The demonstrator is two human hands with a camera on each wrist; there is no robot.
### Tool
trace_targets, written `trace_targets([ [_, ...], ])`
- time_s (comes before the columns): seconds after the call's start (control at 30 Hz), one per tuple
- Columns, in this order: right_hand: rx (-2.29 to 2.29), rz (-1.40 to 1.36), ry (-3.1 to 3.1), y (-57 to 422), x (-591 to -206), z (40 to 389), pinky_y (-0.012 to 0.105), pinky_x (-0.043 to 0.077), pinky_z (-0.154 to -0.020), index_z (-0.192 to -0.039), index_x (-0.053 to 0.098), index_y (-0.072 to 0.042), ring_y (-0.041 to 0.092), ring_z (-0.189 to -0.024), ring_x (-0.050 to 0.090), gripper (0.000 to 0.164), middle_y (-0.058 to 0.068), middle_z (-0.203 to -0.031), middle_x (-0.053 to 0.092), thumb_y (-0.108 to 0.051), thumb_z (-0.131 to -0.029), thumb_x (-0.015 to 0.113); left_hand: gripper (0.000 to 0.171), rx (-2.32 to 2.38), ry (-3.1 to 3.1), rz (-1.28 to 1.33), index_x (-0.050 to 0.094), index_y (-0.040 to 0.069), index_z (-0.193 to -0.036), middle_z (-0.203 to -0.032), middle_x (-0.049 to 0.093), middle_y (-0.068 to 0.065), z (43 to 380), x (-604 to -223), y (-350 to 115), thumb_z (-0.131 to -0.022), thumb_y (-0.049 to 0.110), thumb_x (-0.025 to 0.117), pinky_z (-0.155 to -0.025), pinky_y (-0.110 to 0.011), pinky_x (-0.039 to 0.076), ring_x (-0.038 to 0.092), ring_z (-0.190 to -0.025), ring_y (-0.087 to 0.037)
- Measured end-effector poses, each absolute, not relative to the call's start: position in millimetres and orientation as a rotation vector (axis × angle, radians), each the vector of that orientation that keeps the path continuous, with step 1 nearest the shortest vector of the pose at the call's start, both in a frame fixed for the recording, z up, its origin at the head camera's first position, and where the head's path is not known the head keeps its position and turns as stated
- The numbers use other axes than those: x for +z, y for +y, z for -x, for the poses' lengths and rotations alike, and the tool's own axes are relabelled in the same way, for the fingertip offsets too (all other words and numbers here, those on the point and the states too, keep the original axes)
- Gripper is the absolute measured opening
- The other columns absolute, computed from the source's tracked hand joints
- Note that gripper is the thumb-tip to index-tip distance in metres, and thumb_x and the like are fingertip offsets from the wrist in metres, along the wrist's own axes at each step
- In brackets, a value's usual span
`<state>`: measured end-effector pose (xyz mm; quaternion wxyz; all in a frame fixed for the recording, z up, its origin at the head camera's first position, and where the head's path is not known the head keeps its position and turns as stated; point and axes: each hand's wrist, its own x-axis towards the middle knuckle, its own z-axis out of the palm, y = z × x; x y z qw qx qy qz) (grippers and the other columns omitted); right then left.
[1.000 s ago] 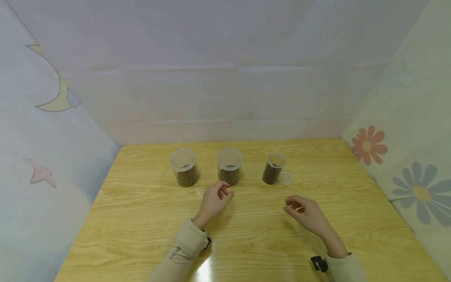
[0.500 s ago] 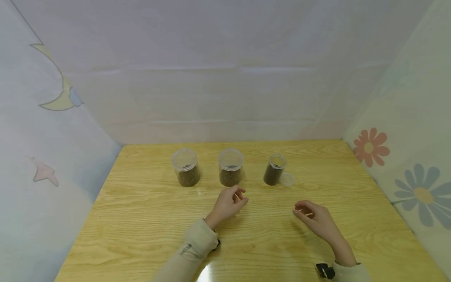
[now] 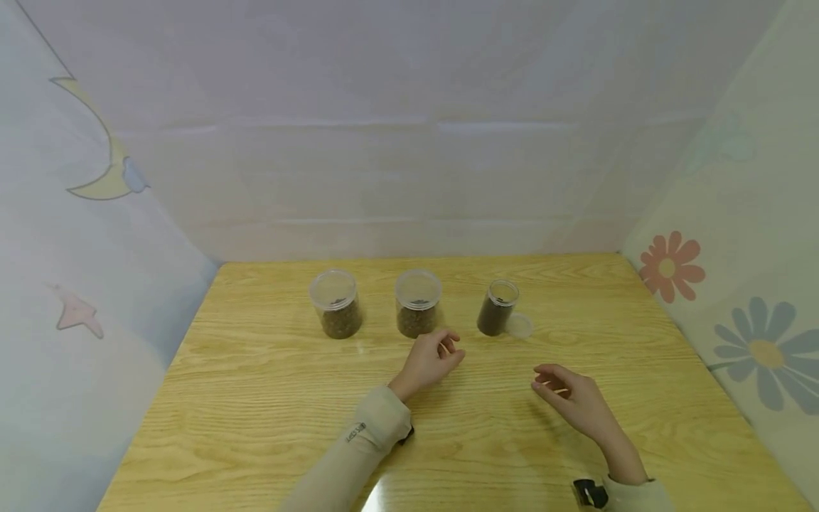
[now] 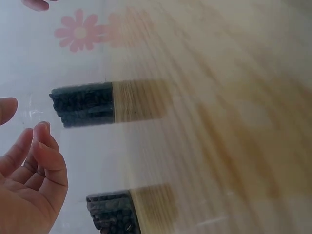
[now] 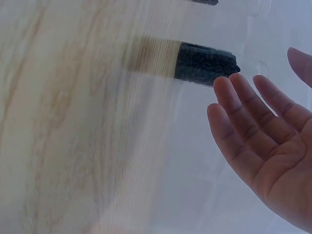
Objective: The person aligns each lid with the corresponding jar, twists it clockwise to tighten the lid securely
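Note:
My left hand (image 3: 429, 361) hovers just in front of the middle jar (image 3: 417, 320), fingers loosely bent and holding nothing. To the right, my right hand (image 3: 574, 400) is held over the table with relaxed fingers, nearest to the narrow jar (image 3: 493, 317). That jar is clear and mostly full of dark beans. A round translucent lid (image 3: 520, 326) lies beside its base. The left jar (image 3: 341, 320) and the middle one are wider and clear, about half full of dark contents. In the right wrist view, dark beans (image 5: 204, 63) show beyond the fingers (image 5: 246, 114).
All the jars stand upright in a row toward the back of the wood-grain table (image 3: 256, 398). A pale cloth backdrop (image 3: 397, 178) rises behind the table's rear edge, with printed side panels (image 3: 736, 249) at left and right.
My left hand has moved right, from in front of the middle jar toward the narrow one. The right hand has shifted slightly right and nearer to me. The jars stay put.

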<state>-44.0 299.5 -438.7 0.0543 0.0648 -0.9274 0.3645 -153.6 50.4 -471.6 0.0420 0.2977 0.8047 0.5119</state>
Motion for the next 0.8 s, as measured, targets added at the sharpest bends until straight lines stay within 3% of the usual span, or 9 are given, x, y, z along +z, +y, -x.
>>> trace_targets([
  [0.4,1.121,-0.199,-2.828,300,-441,46,0.026,0.051,-0.062,-0.111,0.059,0.004,0.017,-0.077,0.061,0.030,0.006,-0.091,0.064,-0.016,-0.088,0.060,0.038,1.540,2.411,-0.842,0.050,-0.002,-0.118,-0.091,0.059,-0.008,173,-475,76,-0.086,0.014,0.062,-0.056,-0.018,0.047,0.054,-0.065,-0.007],
  [0.53,1.125,-0.211,-2.828,300,-441,46,0.025,0.051,-0.062,-0.112,0.059,0.004,0.017,-0.077,0.061,0.030,0.006,-0.091,0.064,-0.015,-0.088,0.060,0.053,1.520,2.421,-0.763,0.042,0.001,-0.129,-0.105,0.056,-0.012,179,-475,88,-0.084,0.017,0.064,-0.068,-0.022,0.048,0.057,-0.084,-0.018],
  [0.67,1.131,-0.219,-2.825,298,-439,45,0.024,0.050,-0.062,-0.112,0.058,0.005,0.017,-0.077,0.061,0.030,0.006,-0.092,0.064,-0.013,-0.088,0.061,0.069,1.497,2.447,-0.733,0.031,0.005,-0.138,-0.120,0.050,-0.015,184,-476,100,-0.083,0.027,0.067,-0.081,-0.031,0.046,0.052,-0.104,-0.027],
  [0.8,1.137,-0.232,-2.815,297,-438,44,0.025,0.050,-0.062,-0.111,0.058,0.006,0.018,-0.077,0.061,0.030,0.006,-0.092,0.064,-0.011,-0.087,0.061,0.080,1.509,2.454,-0.690,0.024,0.008,-0.142,-0.131,0.043,-0.016,189,-477,110,-0.081,0.036,0.068,-0.088,-0.037,0.044,0.047,-0.114,-0.029],
])
